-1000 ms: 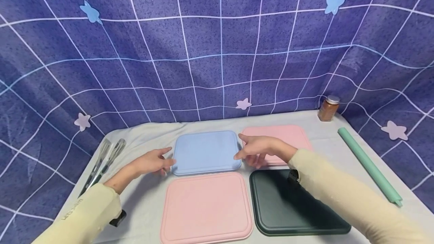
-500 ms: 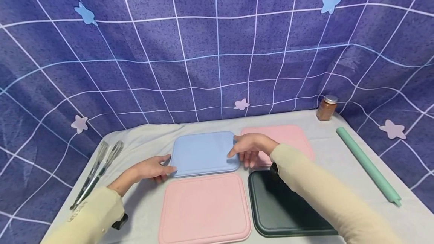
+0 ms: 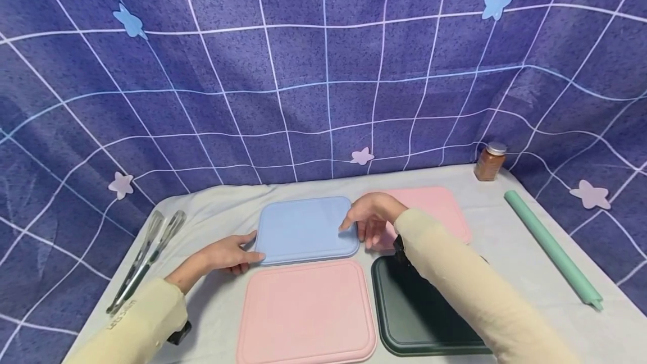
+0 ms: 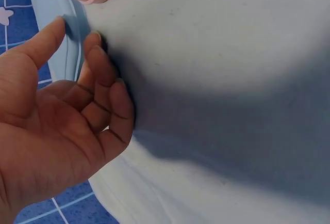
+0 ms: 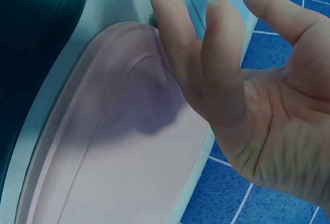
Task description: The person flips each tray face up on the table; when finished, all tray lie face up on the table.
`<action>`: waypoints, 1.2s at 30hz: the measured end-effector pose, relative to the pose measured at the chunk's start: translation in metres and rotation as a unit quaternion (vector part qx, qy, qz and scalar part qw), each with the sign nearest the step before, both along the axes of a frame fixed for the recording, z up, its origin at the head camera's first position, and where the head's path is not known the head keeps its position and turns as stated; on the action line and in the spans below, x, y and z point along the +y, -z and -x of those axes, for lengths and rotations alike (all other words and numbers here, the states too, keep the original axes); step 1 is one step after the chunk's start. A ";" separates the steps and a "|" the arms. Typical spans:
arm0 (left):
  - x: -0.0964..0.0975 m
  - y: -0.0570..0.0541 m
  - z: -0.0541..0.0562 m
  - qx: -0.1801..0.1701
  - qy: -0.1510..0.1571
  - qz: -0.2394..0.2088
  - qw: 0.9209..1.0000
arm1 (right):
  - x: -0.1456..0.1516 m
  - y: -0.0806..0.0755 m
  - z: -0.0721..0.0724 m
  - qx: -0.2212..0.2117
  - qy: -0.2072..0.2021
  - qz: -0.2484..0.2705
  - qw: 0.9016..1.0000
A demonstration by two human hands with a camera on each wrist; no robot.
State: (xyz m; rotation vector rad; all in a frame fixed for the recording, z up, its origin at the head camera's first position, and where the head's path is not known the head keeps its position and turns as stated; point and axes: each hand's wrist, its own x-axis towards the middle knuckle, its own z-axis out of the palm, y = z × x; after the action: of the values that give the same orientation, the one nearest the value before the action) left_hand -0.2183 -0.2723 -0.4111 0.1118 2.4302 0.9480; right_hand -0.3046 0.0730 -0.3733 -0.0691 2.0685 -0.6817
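I seem to be positioning the blue board (image 3: 303,229), left grip (image 3: 227,253) at one edge, pinch unclear, right grip (image 3: 373,217) wide opposite; next probably needs even, two-sided contact.

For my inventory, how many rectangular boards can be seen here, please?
4: blue board, back left; pink board, front left; another pink board, back right, partly behind the right hand; dark green board, front right, partly behind the right sleeve. Any beneath these would be hidden.

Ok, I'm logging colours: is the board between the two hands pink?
No, the board between the left hand and right hand is light blue.
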 end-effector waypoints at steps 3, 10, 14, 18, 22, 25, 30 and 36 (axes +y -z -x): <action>0.000 0.001 0.000 0.009 -0.001 -0.007 1.000 | 0.000 0.001 0.003 -0.012 0.016 -0.002 1.000; -0.007 0.003 -0.001 -0.001 -0.012 -0.026 1.000 | -0.001 0.004 0.008 -0.029 0.016 0.011 0.999; -0.012 0.006 -0.001 -0.013 -0.013 -0.038 0.999 | 0.001 0.008 0.005 -0.021 0.028 0.034 0.999; -0.017 0.008 0.000 -0.022 -0.020 -0.053 0.998 | 0.003 0.012 -0.001 0.002 0.049 0.059 0.997; -0.019 0.008 0.001 -0.024 -0.019 -0.060 0.998 | 0.002 0.016 -0.006 0.022 0.062 0.071 0.995; -0.019 0.008 0.001 -0.027 -0.021 -0.066 0.997 | 0.001 0.017 -0.008 0.029 0.068 0.078 0.994; -0.021 0.009 0.001 -0.036 -0.025 -0.077 0.996 | -0.002 0.020 -0.010 0.043 0.073 0.097 0.992; -0.024 0.011 0.002 -0.038 -0.023 -0.088 0.995 | -0.006 0.021 -0.011 0.040 0.089 0.103 0.990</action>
State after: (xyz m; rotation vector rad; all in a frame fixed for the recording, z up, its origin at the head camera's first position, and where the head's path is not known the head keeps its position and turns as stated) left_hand -0.2199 -0.2965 -0.4225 0.0810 2.2855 1.1652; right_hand -0.2937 0.0674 -0.3946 -0.0286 2.0921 -1.0161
